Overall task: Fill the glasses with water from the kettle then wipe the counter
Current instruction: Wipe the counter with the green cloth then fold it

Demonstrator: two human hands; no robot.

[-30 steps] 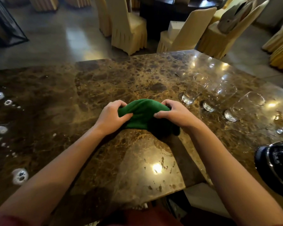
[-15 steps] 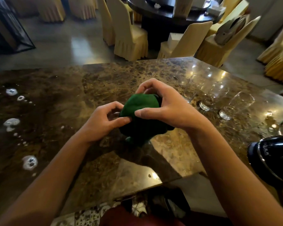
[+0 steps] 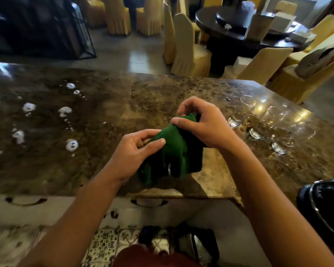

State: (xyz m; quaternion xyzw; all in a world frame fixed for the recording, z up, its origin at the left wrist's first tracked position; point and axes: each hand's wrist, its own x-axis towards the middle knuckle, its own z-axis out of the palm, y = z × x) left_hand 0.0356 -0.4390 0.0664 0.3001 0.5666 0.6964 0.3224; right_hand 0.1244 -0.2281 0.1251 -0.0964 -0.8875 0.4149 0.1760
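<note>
Counter [image 3: 123,116] edge runs just under our hands; our left hand [image 3: 131,151] and right hand [image 3: 204,124] both pinch the bunched dark-green cloth [image 3: 174,151], droplets [image 3: 71,144] left of them.

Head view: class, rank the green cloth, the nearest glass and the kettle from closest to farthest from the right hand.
1. Green cloth: gripped by the right hand.
2. Nearest glass: just right of it on the counter.
3. Kettle: at the frame's lower right edge.

A dark green cloth [image 3: 175,151] hangs bunched above the brown marble bench [image 3: 123,105]. Three clear glasses [image 3: 258,120] stand in a row at the right, near the black kettle [image 3: 324,207]. Water spots [image 3: 71,145] dot the left side.
</note>
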